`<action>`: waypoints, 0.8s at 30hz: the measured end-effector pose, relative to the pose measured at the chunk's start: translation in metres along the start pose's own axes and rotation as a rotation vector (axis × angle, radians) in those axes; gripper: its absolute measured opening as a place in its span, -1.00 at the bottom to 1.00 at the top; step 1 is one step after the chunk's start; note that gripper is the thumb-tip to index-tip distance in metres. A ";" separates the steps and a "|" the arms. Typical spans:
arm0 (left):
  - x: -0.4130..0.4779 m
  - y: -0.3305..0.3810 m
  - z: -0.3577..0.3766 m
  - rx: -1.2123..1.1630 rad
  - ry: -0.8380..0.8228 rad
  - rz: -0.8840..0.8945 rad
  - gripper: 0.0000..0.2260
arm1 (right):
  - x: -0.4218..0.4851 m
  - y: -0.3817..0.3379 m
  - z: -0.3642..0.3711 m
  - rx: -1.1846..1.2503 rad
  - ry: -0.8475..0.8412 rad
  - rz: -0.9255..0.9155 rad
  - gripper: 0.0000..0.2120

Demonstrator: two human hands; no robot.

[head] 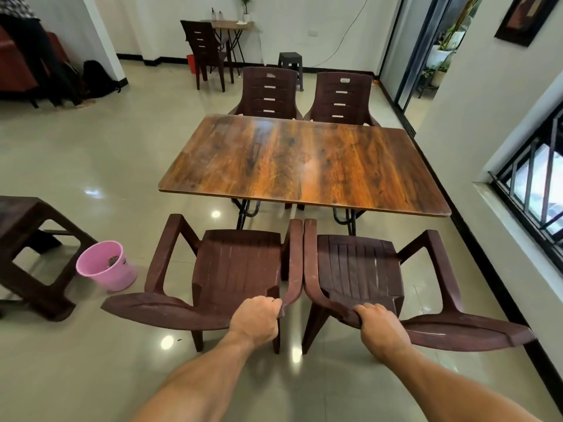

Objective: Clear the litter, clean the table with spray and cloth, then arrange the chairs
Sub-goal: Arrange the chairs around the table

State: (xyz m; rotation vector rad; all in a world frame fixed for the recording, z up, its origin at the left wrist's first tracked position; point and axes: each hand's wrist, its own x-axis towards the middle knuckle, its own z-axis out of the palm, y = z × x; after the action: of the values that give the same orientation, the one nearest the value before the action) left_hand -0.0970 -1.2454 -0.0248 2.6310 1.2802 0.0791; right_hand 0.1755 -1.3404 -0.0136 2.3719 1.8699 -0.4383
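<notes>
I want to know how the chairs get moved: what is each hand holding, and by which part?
The left hand has its grip on the left chair, the right hand on the right chair, each at the inner end of the backrest's top edge.

This looks like a small eatery or canteen dining room, though it may be a shared room in a house. A rectangular wood-grain laminate table on black folding legs [304, 166] stands on glossy beige floor tiles [91, 166], with matching dark brown moulded plastic armchairs [240, 269] set in pairs on both long sides. A second, smaller wooden table with bottles and a potted plant [233, 25] stands at the far white wall with its own brown chair [204, 53]. A pink plastic bin [105, 266] sits on the floor, and a barred window [530, 190] lines the right wall.
</notes>
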 end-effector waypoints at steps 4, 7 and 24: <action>0.005 -0.001 -0.003 -0.003 0.020 -0.004 -0.77 | 0.003 -0.001 0.000 0.012 0.006 -0.013 -0.66; 0.019 -0.002 -0.015 0.019 0.045 -0.005 -0.80 | 0.003 -0.001 -0.001 0.019 0.014 -0.020 -0.66; 0.034 0.006 -0.013 -0.063 0.024 -0.066 -0.81 | 0.001 -0.003 0.001 -0.004 0.012 0.014 -0.66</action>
State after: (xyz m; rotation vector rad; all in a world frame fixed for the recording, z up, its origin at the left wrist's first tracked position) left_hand -0.0733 -1.2200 -0.0127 2.5401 1.3492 0.1383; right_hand 0.1731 -1.3392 -0.0144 2.3882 1.8562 -0.4196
